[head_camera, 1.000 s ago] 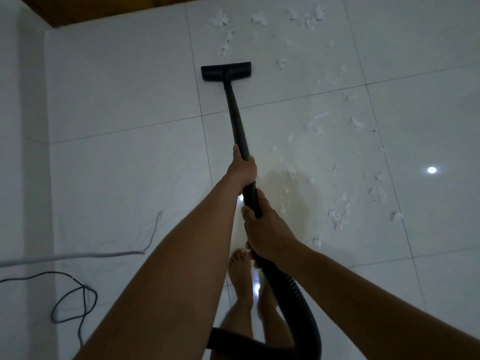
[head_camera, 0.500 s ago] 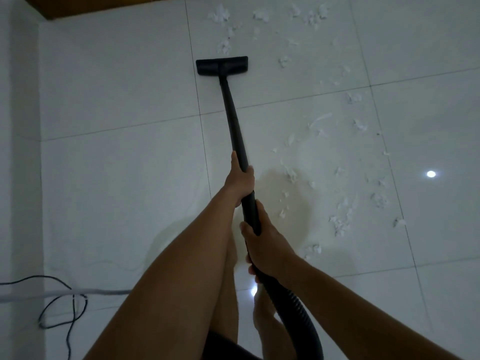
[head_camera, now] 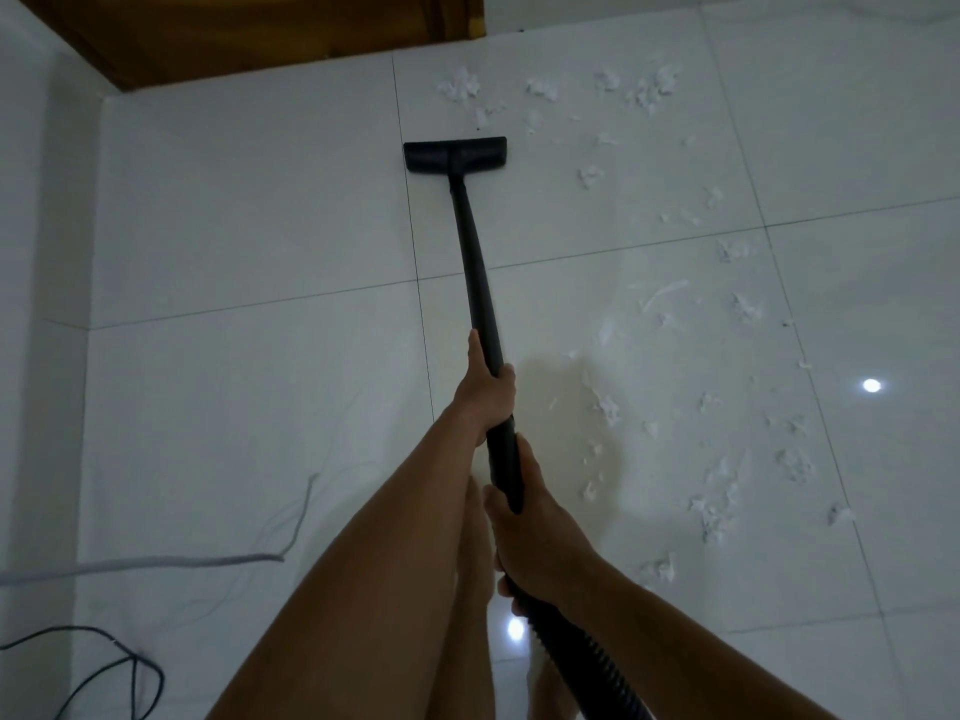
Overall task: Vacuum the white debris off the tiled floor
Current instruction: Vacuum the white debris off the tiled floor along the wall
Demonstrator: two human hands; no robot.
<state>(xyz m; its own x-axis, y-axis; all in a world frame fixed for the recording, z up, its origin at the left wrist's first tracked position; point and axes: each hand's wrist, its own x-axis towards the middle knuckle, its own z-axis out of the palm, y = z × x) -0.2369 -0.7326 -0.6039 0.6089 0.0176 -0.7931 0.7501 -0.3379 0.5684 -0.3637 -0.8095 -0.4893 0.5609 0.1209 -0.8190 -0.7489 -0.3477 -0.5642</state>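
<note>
A black vacuum wand (head_camera: 475, 272) runs from my hands up to its flat floor head (head_camera: 455, 153), which rests on the white tiled floor (head_camera: 249, 210) straddling a grout line. My left hand (head_camera: 485, 389) grips the wand higher up. Lower down, my right hand (head_camera: 530, 532) grips it where the ribbed hose (head_camera: 587, 667) begins. White debris (head_camera: 602, 407) lies scattered to the right of the wand, and more white scraps (head_camera: 460, 88) lie just beyond the head near the far wall.
A wooden door (head_camera: 249, 33) stands at the top left. A white wall (head_camera: 36, 252) lines the left side. A grey cable (head_camera: 156, 561) and a black cord (head_camera: 104, 662) lie on the floor at lower left. My bare legs and feet show under my arms.
The view has tilted up, showing the wooden door. The floor head has stayed just short of the far scraps, and both hands kept their grip on the wand.
</note>
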